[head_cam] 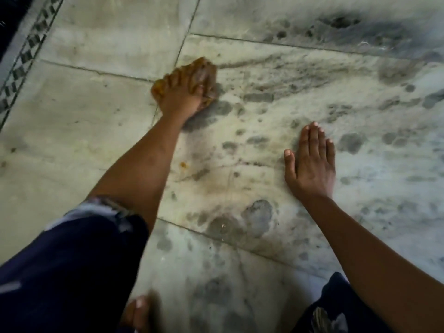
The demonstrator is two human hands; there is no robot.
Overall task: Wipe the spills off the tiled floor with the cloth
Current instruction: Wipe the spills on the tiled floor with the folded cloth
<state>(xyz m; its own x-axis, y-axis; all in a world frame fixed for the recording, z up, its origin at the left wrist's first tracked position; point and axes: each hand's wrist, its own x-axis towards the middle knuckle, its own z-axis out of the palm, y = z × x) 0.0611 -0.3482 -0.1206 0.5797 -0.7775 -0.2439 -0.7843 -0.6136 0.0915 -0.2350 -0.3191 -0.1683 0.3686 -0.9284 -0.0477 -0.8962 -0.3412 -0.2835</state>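
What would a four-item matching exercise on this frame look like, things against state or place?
Things:
1 left hand
2 right hand
3 cloth
4 orange speck

States:
A flat on the floor, fingers straight
B bunched, brownish-yellow
C lying loose, apart from both hands
D curled round the cloth

Pairs: 1-D, 2-A, 3-B, 4-C

Under me is a pale, marble-like tiled floor (96, 121), its large slabs split by thin dark joints (189, 22). Along my left runs a border strip (26, 56) of dark chequered pieces, with a dark band (7, 25) beyond it. The light looks yellowish at left and cooler, bluish, at right.
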